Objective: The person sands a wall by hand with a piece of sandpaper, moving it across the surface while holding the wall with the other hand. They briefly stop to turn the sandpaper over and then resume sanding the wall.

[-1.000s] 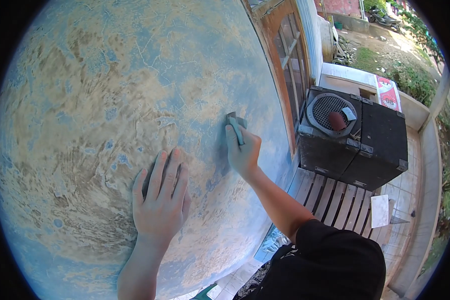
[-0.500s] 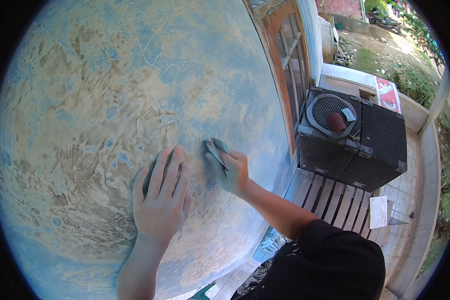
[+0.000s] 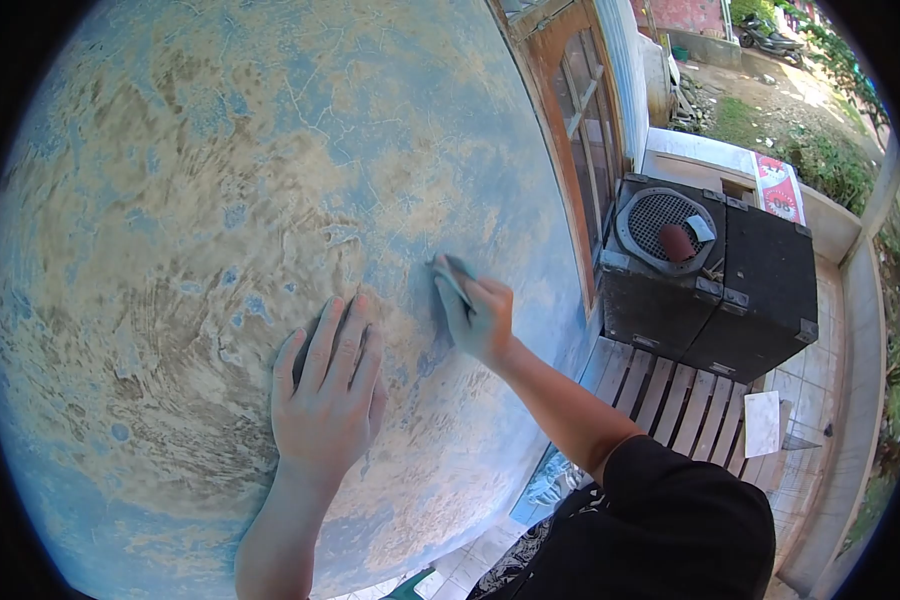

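A wall (image 3: 200,220) with worn, cracked blue paint and sandy-brown bare patches fills the left and middle of the view. My left hand (image 3: 327,410) lies flat on it, fingers spread and pointing up, holding nothing. To its right and slightly higher, my right hand (image 3: 482,318) pinches a folded, greenish piece of sandpaper (image 3: 458,272) against the wall's blue area. Most of the sheet is hidden by the fingers, and this hand is a little blurred. Pale dust coats the fingers.
Right of the wall is a wooden-framed window (image 3: 580,120). A black speaker box (image 3: 660,310) stands on a slatted bench (image 3: 670,400), with a reddish-brown roll (image 3: 676,243) on its round grille. A white sheet (image 3: 762,424) lies near the bench's end. A low wall (image 3: 860,400) borders the tiled floor.
My right hand has moved up and to the right along the wall with the sandpaper. My left hand stays flat in nearly the same place. The view has shifted slightly.
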Tool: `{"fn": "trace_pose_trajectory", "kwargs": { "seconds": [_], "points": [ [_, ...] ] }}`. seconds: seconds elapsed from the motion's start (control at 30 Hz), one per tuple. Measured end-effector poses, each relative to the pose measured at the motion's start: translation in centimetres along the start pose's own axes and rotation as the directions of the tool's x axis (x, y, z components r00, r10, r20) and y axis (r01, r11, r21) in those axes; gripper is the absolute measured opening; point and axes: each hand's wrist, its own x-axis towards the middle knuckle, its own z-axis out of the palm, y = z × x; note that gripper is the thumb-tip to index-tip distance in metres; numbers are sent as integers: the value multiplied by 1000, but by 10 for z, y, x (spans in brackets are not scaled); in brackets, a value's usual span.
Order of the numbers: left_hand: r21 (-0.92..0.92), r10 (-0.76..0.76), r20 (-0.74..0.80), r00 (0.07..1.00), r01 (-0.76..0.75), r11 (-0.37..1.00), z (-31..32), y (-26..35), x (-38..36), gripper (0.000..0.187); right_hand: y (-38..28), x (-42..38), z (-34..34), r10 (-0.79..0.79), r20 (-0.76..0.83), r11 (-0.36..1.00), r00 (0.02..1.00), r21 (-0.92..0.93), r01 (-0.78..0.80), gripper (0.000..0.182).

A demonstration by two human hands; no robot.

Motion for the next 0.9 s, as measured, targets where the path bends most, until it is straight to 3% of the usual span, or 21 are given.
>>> {"fn": "trace_pose_trajectory", "kwargs": {
  "seconds": [0.07,0.1,0.17,0.2,0.27,0.37,0.43,0.53,0.57,0.63,0.67,0.7,0.77,0.8,0.9],
  "points": [
    [0,4,-6,1000,-4,1000,0,0,0,30,4,-1,-6,239,22,970,971,-43,-238,22],
    [1,7,-15,1000,-7,1000,1,0,0,29,-4,-1,-6,236,22,971,971,-45,-235,22],
    [-2,4,-26,1000,-4,1000,3,0,0,29,-27,-4,-1,387,59,922,920,-38,-386,24],
    [-4,0,-31,1000,0,1000,3,0,-1,29,-30,-10,-1,385,61,923,921,-38,-384,24],
    [-8,3,-27,1000,-3,1000,1,0,0,29,-29,-21,3,0,49,1000,999,-25,1,25],
    [-5,3,-28,1000,-4,1000,1,-1,1,29,6,-18,-5,45,101,993,994,-112,-34,28],
    [-10,6,-25,1000,-6,1000,1,0,-1,29,4,-8,-5,2,40,995,999,-100,2,29],
    [-1,9,-26,1000,-9,1000,1,-1,0,29,-26,-3,-4,308,56,949,950,-93,-302,30],
    [-5,5,-29,1000,-5,1000,1,-1,0,30,-27,-9,-3,306,59,949,950,-95,-299,30],
    [-6,5,-31,1000,-5,1000,1,0,0,30,-24,-20,2,-26,109,998,994,-60,33,31],
    [-1,6,-26,1000,-6,1000,1,0,0,30,-14,-18,4,-158,42,986,987,-53,160,25],
    [4,7,-21,1000,-7,1000,1,0,0,30,-3,-16,3,-156,35,986,987,-51,158,25],
    [14,11,-20,1000,-10,1000,1,0,1,30,16,-10,-3,51,32,986,998,-158,-45,19],
    [14,9,-18,1000,-9,1000,1,0,0,30,16,-1,-5,211,-49,973,976,-86,-215,19],
    [9,6,-5,1000,-6,1000,1,1,0,30,3,11,-7,325,-40,928,945,-177,-327,20]
  ]
}}
